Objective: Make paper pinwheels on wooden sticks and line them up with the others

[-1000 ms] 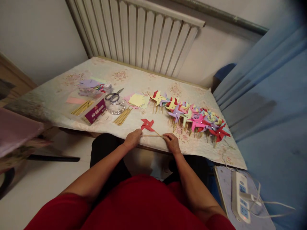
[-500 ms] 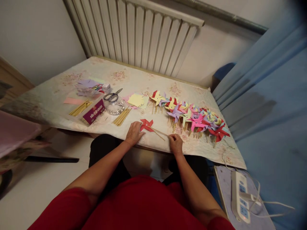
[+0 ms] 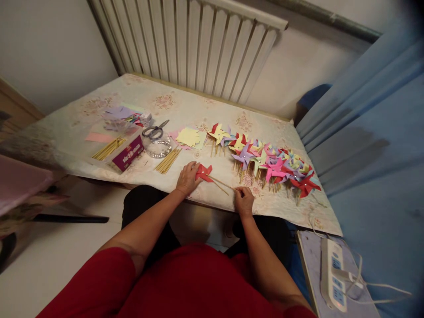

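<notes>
A red paper pinwheel [image 3: 206, 172] lies near the front edge of the table [image 3: 99, 108]. My left hand [image 3: 188, 177] rests on its left side, fingers touching the red paper. A thin wooden stick [image 3: 221, 183] runs from the pinwheel to the right. My right hand [image 3: 244, 199] pinches the stick's right end. A second thin stick lies just below it on the cloth.
A row of several finished coloured pinwheels [image 3: 268, 161] runs along the table's right half. Yellow paper squares [image 3: 188, 137], scissors [image 3: 154, 130], a clear round dish [image 3: 160, 147], loose sticks [image 3: 168, 160] and a purple box [image 3: 128, 153] sit left. A power strip [image 3: 331, 273] lies at lower right.
The stick, held level between both hands a second ago, now reaches the red pinwheel. My left hand moved up onto the pinwheel; my right hand shifted slightly right.
</notes>
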